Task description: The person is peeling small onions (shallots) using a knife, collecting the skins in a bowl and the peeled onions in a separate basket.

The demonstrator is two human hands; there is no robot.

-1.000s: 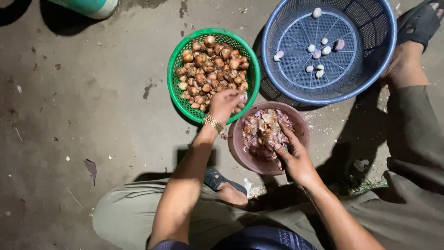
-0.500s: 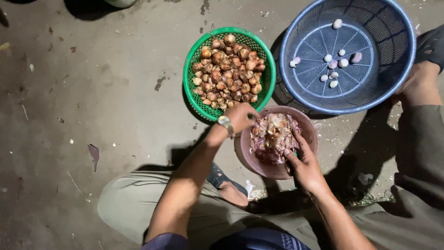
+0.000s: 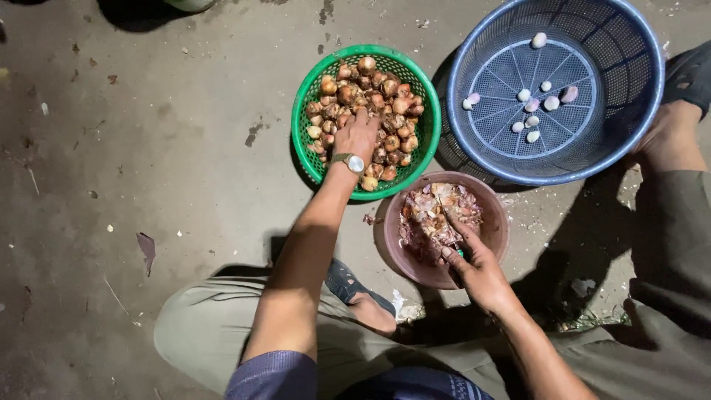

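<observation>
carefully now: left hand (image 3: pixel 358 135) lies fingers-down among unpeeled shallots (image 3: pixel 370 111) in the green basket (image 3: pixel 426 141), whether pinching one i cannot tell. right hand (image 3: pixel 474 265) pinches a small knife (image 3: pixel 452 235) over the brown bowl (image 3: pixel 498 222); best lift one bulb, blade turned away.

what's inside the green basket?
The green basket holds a heap of unpeeled brown shallots. The left hand rests on the heap, hiding the bulbs beneath it; the basket floor is covered too.
</observation>
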